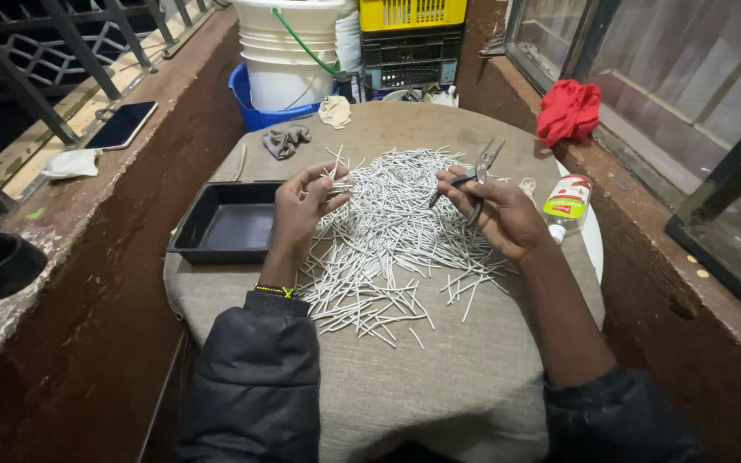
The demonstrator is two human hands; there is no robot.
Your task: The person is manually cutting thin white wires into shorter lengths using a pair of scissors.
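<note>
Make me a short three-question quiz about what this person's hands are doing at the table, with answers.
1. True or false: the right hand holds pliers.
2. What does the left hand pinch? A) a white stick B) the grey rag C) the bottle
3. Which side of the stick pile is the black tray on?

Key: 1 true. 2 A. 3 The person's left.
</note>
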